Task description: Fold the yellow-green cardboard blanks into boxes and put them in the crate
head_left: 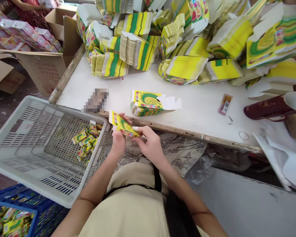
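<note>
Both my hands hold one small yellow-and-green carton just in front of the table's near edge. My left hand grips it from below, fingers wrapped round its left end. My right hand pinches its right end, where a white flap shows. On the white table behind it lies a short stack of flat yellow-and-green carton blanks with white flaps sticking out to the right.
A grey slotted crate at my left holds several folded cartons. Heaps of flat blanks cover the table's far side. A dark red mug lies at right, near a small wrapper. A blue crate sits bottom left; brown boxes stand far left.
</note>
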Tool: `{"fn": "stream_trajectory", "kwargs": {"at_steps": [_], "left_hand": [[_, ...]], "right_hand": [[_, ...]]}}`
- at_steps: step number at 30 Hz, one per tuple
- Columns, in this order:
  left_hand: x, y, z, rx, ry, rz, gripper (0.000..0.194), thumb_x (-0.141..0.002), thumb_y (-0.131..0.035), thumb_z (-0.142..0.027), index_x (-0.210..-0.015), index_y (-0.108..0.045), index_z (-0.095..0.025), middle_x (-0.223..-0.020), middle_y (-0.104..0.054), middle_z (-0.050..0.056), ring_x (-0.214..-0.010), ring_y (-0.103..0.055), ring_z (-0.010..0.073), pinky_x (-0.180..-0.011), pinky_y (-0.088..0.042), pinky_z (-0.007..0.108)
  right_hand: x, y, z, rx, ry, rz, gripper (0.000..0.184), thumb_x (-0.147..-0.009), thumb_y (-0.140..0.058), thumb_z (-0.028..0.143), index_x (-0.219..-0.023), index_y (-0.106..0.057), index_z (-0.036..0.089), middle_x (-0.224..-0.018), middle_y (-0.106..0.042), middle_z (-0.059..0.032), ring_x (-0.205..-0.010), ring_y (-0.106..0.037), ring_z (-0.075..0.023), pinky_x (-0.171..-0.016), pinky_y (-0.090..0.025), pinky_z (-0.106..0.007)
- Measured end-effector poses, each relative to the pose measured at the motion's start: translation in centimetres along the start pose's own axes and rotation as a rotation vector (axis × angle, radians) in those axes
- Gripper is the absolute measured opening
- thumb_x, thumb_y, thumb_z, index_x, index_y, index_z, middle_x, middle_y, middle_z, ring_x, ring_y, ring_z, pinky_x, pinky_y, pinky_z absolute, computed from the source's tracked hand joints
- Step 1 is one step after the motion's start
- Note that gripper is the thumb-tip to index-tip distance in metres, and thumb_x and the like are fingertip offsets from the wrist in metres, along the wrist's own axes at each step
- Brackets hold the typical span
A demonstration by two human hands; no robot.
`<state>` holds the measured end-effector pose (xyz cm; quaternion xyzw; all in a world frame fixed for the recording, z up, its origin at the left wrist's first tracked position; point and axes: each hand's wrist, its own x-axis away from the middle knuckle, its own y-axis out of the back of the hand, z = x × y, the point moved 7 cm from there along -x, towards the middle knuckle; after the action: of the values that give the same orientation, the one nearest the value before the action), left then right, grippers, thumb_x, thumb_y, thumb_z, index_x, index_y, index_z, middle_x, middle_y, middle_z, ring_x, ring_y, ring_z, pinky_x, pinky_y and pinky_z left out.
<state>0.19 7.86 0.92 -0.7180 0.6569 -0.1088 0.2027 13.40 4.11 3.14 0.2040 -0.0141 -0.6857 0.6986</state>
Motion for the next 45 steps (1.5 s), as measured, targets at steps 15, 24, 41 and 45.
{"fn": "stream_trajectory", "kwargs": {"at_steps": [15, 24, 41, 45], "left_hand": [[0.3, 1.9, -4.2, -0.611, 0.181, 0.625, 0.106, -0.062, -0.058, -0.086, -0.145, -0.042, -0.021, -0.143, -0.053, 0.017, -0.133, -0.049, 0.0363, -0.111, -0.039, 0.049], [2.4, -0.1, -0.8, -1.195, 0.022, 0.575, 0.077, -0.074, -0.07, -0.029, -0.138, -0.03, -0.021, -0.131, -0.056, 0.012, -0.107, -0.064, 0.0264, -0.087, -0.053, 0.037], [3.2, -0.4, 0.2, -1.172, -0.124, 0.534, 0.059, -0.068, -0.063, -0.02, -0.121, -0.036, -0.019, -0.116, -0.048, 0.012, -0.093, -0.061, 0.0228, -0.076, -0.052, 0.036], [3.3, 0.6, -0.2, -1.318, -0.105, 0.489, 0.059, -0.068, -0.065, -0.018, -0.122, -0.04, -0.018, -0.114, -0.053, 0.012, -0.105, -0.059, 0.028, -0.086, -0.051, 0.043]], "right_hand": [[0.7, 3.1, 2.1, 0.49, 0.472, -0.019, 0.022, -0.091, -0.059, 0.012, -0.086, -0.073, 0.029, -0.077, -0.069, 0.0003, -0.082, -0.058, -0.0174, -0.084, -0.046, -0.036], [1.4, 1.8, -3.1, -0.121, -0.111, -0.108, 0.066, -0.089, -0.061, 0.049, -0.146, -0.04, 0.025, -0.148, -0.047, -0.0115, -0.136, -0.043, -0.0288, -0.113, -0.037, -0.05], [2.4, -1.1, -2.3, -0.036, 0.046, 0.082, 0.041, -0.096, -0.045, 0.019, -0.135, -0.058, 0.026, -0.139, -0.059, -0.0088, -0.128, -0.057, -0.021, -0.109, -0.046, -0.04], [2.0, 0.3, -3.0, 0.037, 0.061, -0.013, 0.037, -0.096, -0.049, 0.021, -0.132, -0.06, 0.025, -0.135, -0.062, -0.0115, -0.124, -0.06, -0.0224, -0.105, -0.05, -0.04]]}}
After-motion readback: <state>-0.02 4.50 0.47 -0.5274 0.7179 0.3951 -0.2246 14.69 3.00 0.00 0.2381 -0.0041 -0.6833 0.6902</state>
